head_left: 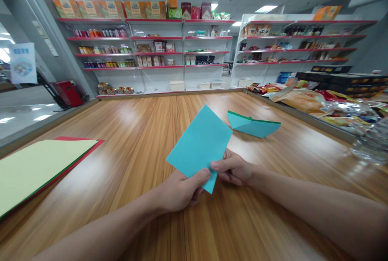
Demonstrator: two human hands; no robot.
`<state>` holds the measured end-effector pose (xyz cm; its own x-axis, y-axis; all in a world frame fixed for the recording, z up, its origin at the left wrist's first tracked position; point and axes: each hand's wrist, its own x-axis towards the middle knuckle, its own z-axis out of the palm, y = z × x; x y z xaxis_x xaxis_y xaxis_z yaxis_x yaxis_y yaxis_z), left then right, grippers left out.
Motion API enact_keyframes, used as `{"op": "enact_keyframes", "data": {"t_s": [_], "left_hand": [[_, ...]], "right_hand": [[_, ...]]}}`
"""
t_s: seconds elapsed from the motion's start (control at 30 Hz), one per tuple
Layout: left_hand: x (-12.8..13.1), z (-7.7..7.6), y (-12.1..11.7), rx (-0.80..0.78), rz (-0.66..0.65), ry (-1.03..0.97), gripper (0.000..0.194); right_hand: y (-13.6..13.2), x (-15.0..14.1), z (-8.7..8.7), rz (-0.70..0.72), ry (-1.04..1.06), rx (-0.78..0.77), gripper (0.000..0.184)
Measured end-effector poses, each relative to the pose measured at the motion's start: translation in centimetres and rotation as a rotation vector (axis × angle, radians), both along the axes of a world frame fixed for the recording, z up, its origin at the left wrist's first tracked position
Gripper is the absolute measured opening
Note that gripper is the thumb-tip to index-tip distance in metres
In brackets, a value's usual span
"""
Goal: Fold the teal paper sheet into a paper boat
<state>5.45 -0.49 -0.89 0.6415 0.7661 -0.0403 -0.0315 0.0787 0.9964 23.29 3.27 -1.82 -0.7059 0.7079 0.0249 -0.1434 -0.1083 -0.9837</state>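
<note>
A light-blue sheet of paper [201,142], rectangular and tilted, is held up above the wooden table. My left hand [183,190] pinches its lower edge, with the thumb on the face turned to me. Close beside it, my right hand [233,168] grips the lower right edge, also thumb in front. The fingers behind the paper are partly hidden, and I cannot tell whether the paper is folded. Beyond my right hand, a folded blue paper boat [253,125] with a green rim rests on the table.
A stack of coloured paper [45,164], pale yellow on top with green and red beneath, lies at the table's left. Packaged snacks [309,101] and a clear plastic container [372,144] are along the right. Stocked shelves [154,36] stand behind the table [136,131].
</note>
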Motion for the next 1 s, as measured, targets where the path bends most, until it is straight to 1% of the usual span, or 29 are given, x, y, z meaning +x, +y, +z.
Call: {"op": "enact_keyframes", "data": {"t_s": [0.1,0.17,0.2,0.3,0.4,0.5,0.57,0.63,0.7,0.73,0.8,0.9,0.97,1.0], "left_hand": [[0.0,0.3,-0.3,-0.024,0.014,0.007,0.051],[0.1,0.4,-0.4,-0.042,0.022,0.019,0.050],[0.1,0.5,-0.4,-0.048,0.023,0.022,0.050],[-0.1,0.6,0.0,-0.076,0.030,-0.005,0.050],[-0.6,0.4,0.7,-0.120,0.076,-0.075,0.050],[-1.4,0.0,1.5,-0.142,0.145,-0.138,0.050],[-1.6,-0.3,1.8,-0.148,0.190,-0.172,0.051],[-1.5,-0.5,1.9,-0.152,0.203,-0.181,0.050],[-1.2,-0.6,1.8,-0.159,0.155,-0.160,0.046],[-1.1,-0.7,1.8,-0.167,0.111,-0.143,0.045],[-0.8,-0.6,1.6,-0.165,0.015,-0.105,0.041],[-0.7,-0.1,1.3,-0.076,-0.096,0.012,0.037],[-0.5,0.1,1.1,0.013,-0.108,0.078,0.041],[-0.4,0.1,1.0,0.045,-0.096,0.089,0.043]], "right_hand": [[1.2,0.9,0.0,-0.134,0.043,0.032,0.046],[2.1,1.6,0.0,-0.250,0.028,0.056,0.046],[2.5,1.9,-0.1,-0.286,0.012,0.061,0.048],[3.7,2.3,-0.4,-0.336,0.013,0.067,0.053],[4.4,2.2,-0.5,-0.381,0.074,0.038,0.060],[4.6,2.3,-0.2,-0.365,0.156,-0.030,0.066],[4.1,2.3,-0.1,-0.274,0.152,-0.018,0.069],[2.9,1.9,-0.2,-0.168,0.083,0.038,0.069],[1.4,0.9,-0.4,-0.048,-0.040,0.088,0.070],[0.7,0.4,-0.5,-0.038,-0.100,0.092,0.067],[-0.3,-0.7,-0.5,-0.104,-0.134,0.057,0.062],[-0.8,-1.5,-0.5,-0.227,-0.075,0.057,0.060],[-0.6,-1.5,-0.5,-0.260,-0.045,0.084,0.060],[-0.4,-1.4,-0.6,-0.241,-0.047,0.099,0.061]]}}
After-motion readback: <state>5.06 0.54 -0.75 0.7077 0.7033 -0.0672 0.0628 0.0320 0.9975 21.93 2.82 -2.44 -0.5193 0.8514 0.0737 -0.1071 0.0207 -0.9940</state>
